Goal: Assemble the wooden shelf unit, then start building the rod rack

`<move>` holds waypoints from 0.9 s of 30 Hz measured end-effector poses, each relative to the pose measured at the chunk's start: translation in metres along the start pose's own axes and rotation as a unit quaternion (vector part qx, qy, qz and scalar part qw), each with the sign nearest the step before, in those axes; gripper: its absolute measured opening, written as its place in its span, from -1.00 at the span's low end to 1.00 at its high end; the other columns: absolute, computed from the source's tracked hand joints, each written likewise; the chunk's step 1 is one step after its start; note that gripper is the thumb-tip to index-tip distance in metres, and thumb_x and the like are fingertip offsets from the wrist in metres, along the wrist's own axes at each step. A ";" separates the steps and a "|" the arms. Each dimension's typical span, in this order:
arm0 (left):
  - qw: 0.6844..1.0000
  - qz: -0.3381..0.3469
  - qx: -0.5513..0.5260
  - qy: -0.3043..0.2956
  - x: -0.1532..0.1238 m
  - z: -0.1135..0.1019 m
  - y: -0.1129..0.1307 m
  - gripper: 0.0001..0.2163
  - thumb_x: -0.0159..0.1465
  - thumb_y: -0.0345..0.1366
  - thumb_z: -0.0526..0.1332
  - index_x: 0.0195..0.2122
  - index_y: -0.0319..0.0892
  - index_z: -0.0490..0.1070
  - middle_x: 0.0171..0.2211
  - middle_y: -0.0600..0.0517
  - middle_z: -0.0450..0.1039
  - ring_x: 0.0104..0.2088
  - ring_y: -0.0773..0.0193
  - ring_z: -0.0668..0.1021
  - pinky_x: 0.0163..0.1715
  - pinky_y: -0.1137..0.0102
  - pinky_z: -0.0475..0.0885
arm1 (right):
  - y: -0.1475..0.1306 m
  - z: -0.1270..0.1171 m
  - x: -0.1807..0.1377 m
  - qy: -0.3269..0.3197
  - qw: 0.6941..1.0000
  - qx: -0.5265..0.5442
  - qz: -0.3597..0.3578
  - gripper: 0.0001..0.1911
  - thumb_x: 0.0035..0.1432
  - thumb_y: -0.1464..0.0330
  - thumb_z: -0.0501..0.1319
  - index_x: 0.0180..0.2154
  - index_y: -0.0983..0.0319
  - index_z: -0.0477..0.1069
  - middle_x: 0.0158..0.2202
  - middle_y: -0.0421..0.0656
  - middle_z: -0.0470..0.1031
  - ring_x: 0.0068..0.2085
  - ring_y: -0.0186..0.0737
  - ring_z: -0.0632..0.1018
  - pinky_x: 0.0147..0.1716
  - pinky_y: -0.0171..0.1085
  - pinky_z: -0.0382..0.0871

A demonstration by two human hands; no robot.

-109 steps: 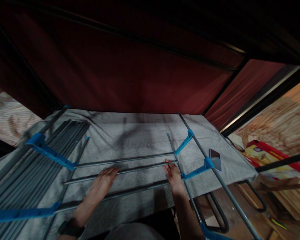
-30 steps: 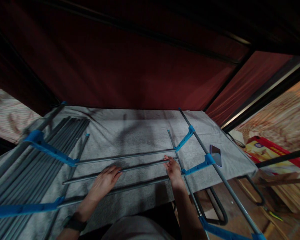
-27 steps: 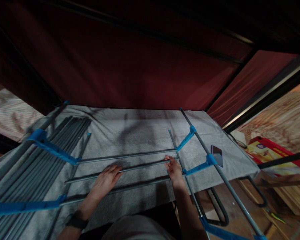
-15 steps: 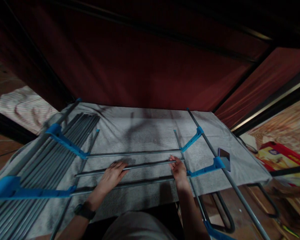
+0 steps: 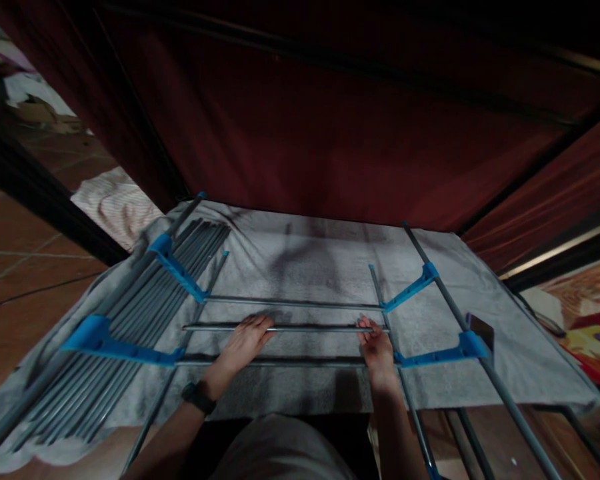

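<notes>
A thin grey metal tube [image 5: 315,329] lies crosswise in front of me, held in both hands. My left hand [image 5: 250,339] is wrapped over it left of its middle, a dark watch on that wrist. Turned palm up, my right hand [image 5: 376,343] pinches the tube close to its right end. The tube sits between two fixed crossbars, a far one [image 5: 295,304] and a near one [image 5: 305,362]. Blue plastic brackets join these to the side poles: two on the left [image 5: 180,270] and two on the right [image 5: 410,288]. Whether the tube touches the frame is unclear.
Several loose grey tubes [image 5: 145,320] lie bundled on the left of the grey cloth [image 5: 325,267]. A phone [image 5: 481,330] rests beside the right pole [image 5: 450,297]. Dark red fabric panels [image 5: 320,133] rise behind. A red and yellow package [image 5: 597,343] is at far right.
My view has swung left, so everything appears shifted to the right and more level. Both hands keep about the same hold on the tube.
</notes>
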State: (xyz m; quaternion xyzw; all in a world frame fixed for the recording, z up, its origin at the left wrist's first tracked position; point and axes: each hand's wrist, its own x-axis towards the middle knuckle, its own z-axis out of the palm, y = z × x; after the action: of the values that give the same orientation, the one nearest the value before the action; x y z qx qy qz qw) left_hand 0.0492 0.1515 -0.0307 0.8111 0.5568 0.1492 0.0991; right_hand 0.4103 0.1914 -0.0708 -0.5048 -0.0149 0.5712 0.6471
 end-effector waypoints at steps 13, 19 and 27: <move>1.000 -0.003 0.007 0.026 -0.006 0.002 0.006 -0.74 0.44 -0.17 0.09 -0.03 -0.13 0.50 -0.11 -0.04 0.54 -0.06 0.14 0.54 0.06 0.20 0.40 | -0.006 -0.023 0.016 -0.014 0.999 -0.001 0.041 -0.88 0.00 0.49 0.23 -0.37 0.18 0.45 -0.36 -0.24 0.62 -0.31 -0.28 0.65 -0.28 -0.25 0.56; 0.999 -0.034 0.024 0.010 -0.007 -0.002 0.008 -0.80 0.42 -0.29 0.10 -0.07 -0.13 0.50 -0.13 -0.04 0.51 -0.07 0.14 0.51 0.04 0.23 0.39 | -0.025 -0.030 0.031 -0.021 0.998 -0.011 0.058 -0.87 -0.04 0.53 0.20 -0.42 0.19 0.42 -0.48 -0.27 0.57 -0.42 -0.27 0.61 -0.26 -0.18 0.57; 0.998 -0.054 0.039 0.000 -0.007 -0.005 0.010 -0.81 0.40 -0.36 0.07 -0.15 -0.17 0.49 -0.17 -0.06 0.49 -0.09 0.15 0.51 0.07 0.23 0.36 | -0.059 -0.040 0.032 -0.050 0.997 0.053 0.033 -0.82 -0.03 0.54 0.19 -0.37 0.18 0.42 -0.47 -0.28 0.53 -0.45 -0.32 0.58 -0.46 -0.31 0.54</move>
State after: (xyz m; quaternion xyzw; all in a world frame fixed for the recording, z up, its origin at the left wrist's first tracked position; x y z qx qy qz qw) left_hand 0.0541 0.1416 -0.0240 0.7829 0.6054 0.1220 0.0752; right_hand 0.4878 0.1992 -0.0686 -0.4407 -0.0002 0.6171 0.6519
